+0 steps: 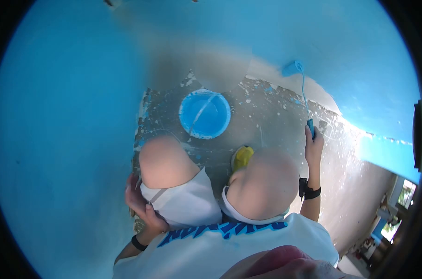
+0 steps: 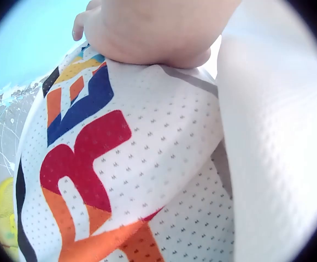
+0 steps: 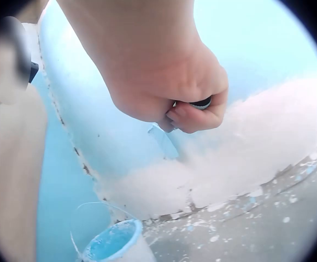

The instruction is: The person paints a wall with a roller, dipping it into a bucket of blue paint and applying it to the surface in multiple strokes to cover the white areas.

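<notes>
My right hand (image 1: pixel 314 146) grips the handle (image 1: pixel 310 126) of a paint roller, its fingers curled round it. The blue roller sleeve (image 1: pixel 293 69) is at the lower part of the wall, along the border of blue paint and bare plaster. In the right wrist view the fist (image 3: pixel 194 109) hides most of the handle, and part of the sleeve (image 3: pixel 164 143) shows below it. My left hand (image 1: pixel 139 200) rests on the side of my left thigh, over the white shorts (image 2: pixel 164 125), with fingers spread and nothing held. A paint bucket (image 1: pixel 205 136), blue inside, stands on the floor ahead of my knees.
Blue wall (image 1: pixel 67 139) rises close on my left, meeting the front wall at a corner behind the bucket. Paint spatters dot the grey floor (image 1: pixel 262 116). A yellow shoe (image 1: pixel 243 157) shows between my knees. Furniture and windows (image 1: pixel 406 193) lie far to the right.
</notes>
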A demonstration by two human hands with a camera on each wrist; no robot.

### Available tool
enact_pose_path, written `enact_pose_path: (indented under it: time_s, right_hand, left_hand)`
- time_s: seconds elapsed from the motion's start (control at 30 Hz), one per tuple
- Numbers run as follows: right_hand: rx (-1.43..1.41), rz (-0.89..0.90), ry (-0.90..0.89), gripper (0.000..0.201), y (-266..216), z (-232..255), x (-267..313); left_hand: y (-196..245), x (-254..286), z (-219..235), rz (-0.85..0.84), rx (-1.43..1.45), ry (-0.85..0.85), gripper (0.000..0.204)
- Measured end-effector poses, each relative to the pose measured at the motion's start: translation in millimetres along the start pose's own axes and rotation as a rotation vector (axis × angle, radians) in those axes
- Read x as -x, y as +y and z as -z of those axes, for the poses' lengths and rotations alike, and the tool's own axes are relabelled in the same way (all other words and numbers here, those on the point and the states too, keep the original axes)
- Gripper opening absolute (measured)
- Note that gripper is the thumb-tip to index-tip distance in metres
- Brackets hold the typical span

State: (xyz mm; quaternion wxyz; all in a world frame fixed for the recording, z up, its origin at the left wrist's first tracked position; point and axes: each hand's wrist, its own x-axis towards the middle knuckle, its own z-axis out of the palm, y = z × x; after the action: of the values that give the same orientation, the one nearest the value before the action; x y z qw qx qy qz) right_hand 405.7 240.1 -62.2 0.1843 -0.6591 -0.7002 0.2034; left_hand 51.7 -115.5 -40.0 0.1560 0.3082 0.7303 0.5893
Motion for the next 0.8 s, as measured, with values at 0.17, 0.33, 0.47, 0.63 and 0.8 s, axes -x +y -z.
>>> enact_pose_path:
  time_s: [0.17, 0.33, 0.47, 0.63, 0.8]
  right_hand:
    - [-0.021, -0.171, 0.084, 0.042, 52.4, 22.7, 9.5]
    - [-0.164, -0.398, 0.162, 0.044, 95.0, 18.8, 11.1]
    - [-0.320, -0.538, 0.244, 0.043, 120.7, 14.6, -12.5]
    - [-0.386, -0.627, 0.356, 0.043, 168.3, 14.6, -71.6]
    - [-0.286, -0.643, 0.471, 0.046, 238.8, 8.3, -122.1]
  left_hand:
    - [18.0, -8.7, -8.8, 0.067, 0.000, -0.039, 0.076]
    - [26.9, -12.9, -12.0, 0.111, -0.010, -0.023, 0.081]
    - [19.1, -9.8, -12.5, 0.122, 0.000, 0.019, 0.083]
    - [15.2, -10.5, -13.5, 0.100, -0.020, 0.028, 0.081]
    - [9.3, -8.0, -15.4, 0.065, 0.057, 0.062, 0.076]
